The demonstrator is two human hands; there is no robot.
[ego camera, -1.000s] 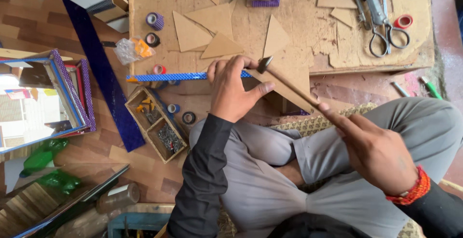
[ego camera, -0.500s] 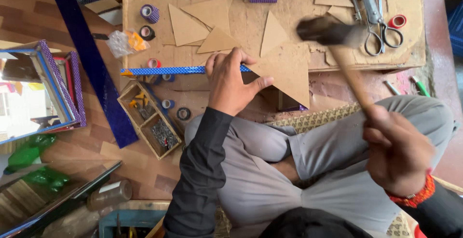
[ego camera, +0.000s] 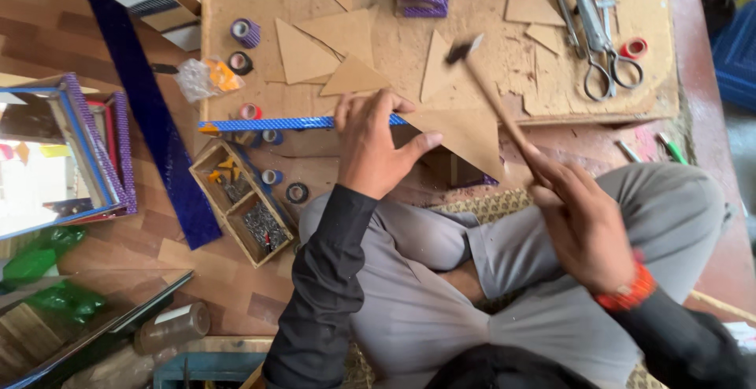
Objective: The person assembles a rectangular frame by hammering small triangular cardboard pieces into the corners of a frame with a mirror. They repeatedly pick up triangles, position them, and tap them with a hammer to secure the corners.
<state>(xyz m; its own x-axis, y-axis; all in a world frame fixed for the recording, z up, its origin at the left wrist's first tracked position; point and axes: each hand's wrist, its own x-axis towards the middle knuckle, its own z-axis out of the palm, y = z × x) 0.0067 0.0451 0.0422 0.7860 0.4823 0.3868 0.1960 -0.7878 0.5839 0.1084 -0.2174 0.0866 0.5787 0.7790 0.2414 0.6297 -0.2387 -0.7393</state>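
Left hand (ego camera: 376, 146) flat-ish, fingers spread a little and pressed down on the blue strip (ego camera: 272, 124) and the near corner of the big cardboard triangle (ego camera: 465, 133); thumb splayed toward 3 o'clock, nothing gripped, just pinning. Right hand (ego camera: 584, 220) closed tight round the wooden handle of the hammer (ego camera: 492, 105), fingers fully curled; hammer head up at 11 o'clock from that hand, blurred, over the board near a small upright triangle (ego camera: 435, 70). Whether head touches the board: cannot tell. Blue strip lying along the near edge of the work board (ego camera: 236, 11), running 9 to 3 o'clock, right end under the left hand. Big triangle overhanging the board's near edge toward the lap. Loose cardboard triangles (ego camera: 331, 46) at 12 o'clock of the left hand, close together, little bare board between them. Scissors (ego camera: 602, 42) at 1 o'clock of the right hand, well apart from the hammer. Small wooden box (ego camera: 240, 204) of bits at 8 o'clock of the left hand, tape rolls (ego camera: 246, 32) at 10 o'clock. Long dark blue strip (ego camera: 150, 113) on the floor at 9 o'clock, framed mirror (ego camera: 59, 161) beyond it. Open room mostly on the board between hammer head and scissors. Versus half a second back: hammer head lower and shifted left, down from its raised spot near the scissors; right hand nearer the board; left hand same place on the strip.
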